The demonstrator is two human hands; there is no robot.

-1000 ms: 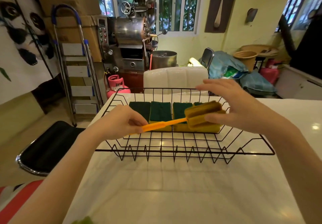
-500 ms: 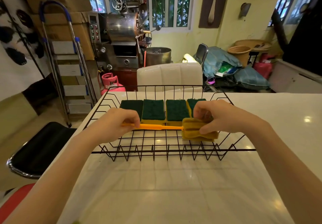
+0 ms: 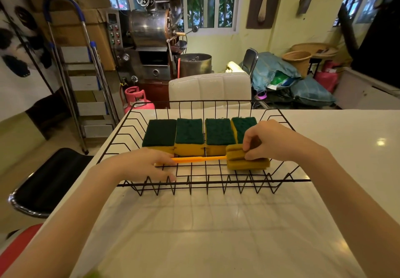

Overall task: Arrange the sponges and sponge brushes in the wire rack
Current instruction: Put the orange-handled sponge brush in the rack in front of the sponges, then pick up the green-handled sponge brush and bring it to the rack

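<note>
A: Fingers first. What's your right hand doing?

B: Your right fingertips pinch the yellow sponge head of the sponge brush, thumb low, fingers curled over its top. Your left hand lies palm down over the far end of the orange handle, fingers close together and folded over it; whether they really clamp it, cannot tell.

A: Where's the brush?

B: Inside the wire rack, lying flat and crosswise, head toward your right, just in front of the sponges.

A: Sponges?

B: Four green-topped yellow sponges in one row at the back of the rack, side by side and touching. The rightmost one is tilted, partly hidden behind your right hand.

A: Rack?

B: Sits on the white table. White chair beyond its far edge, pink gas cylinder to the left of that.
</note>
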